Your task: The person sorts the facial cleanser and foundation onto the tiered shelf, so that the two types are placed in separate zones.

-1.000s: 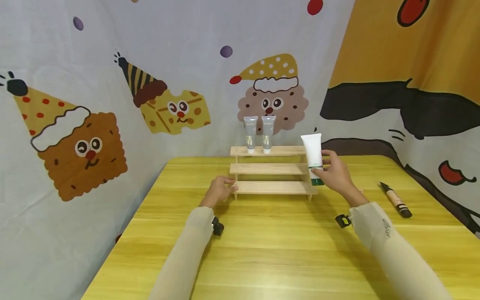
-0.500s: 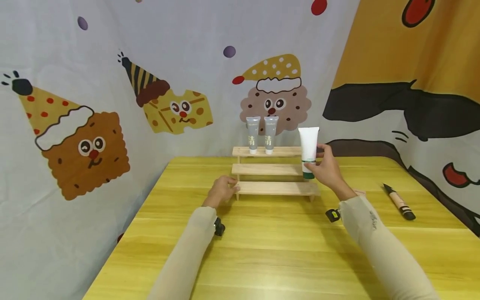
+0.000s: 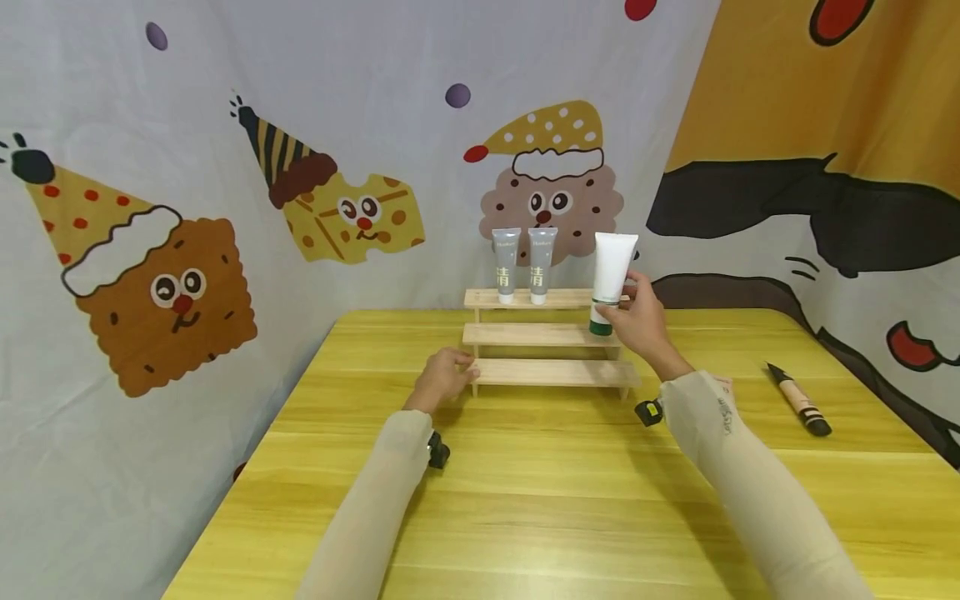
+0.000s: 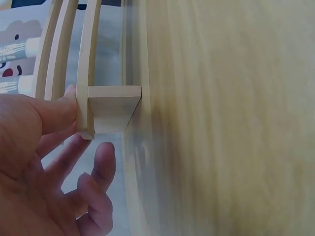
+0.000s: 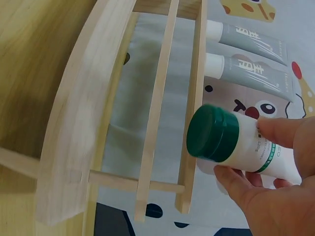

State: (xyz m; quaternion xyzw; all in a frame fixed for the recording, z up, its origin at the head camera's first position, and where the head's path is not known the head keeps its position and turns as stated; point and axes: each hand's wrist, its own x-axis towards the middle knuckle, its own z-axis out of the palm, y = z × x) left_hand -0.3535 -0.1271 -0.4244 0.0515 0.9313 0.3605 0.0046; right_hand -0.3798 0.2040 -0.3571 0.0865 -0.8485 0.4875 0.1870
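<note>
A white squeeze tube with a green cap (image 3: 614,271) stands cap-down between the thumb and fingers of my right hand (image 3: 643,318). In the right wrist view the green cap (image 5: 212,132) appears near the top shelf's right end; whether it touches is hard to tell. My left hand (image 3: 441,379) pinches the left end of the lowest shelf of a three-step wooden rack (image 3: 555,372). In the left wrist view the thumb lies on that shelf end (image 4: 84,110), with fingers beneath. Two grey tubes (image 3: 506,265) stand cap-down on the top shelf, toward its left.
A dark-tipped crayon-shaped object (image 3: 799,400) lies on the wooden table (image 3: 525,508) at the right. A small pinkish item (image 3: 724,385) is partly hidden behind the right sleeve. A cartoon-printed cloth (image 3: 360,100) hangs behind the table.
My right hand has carried the white tube up and left, from beside the rack's right end to near the top shelf. The left hand keeps its hold on the lowest shelf.
</note>
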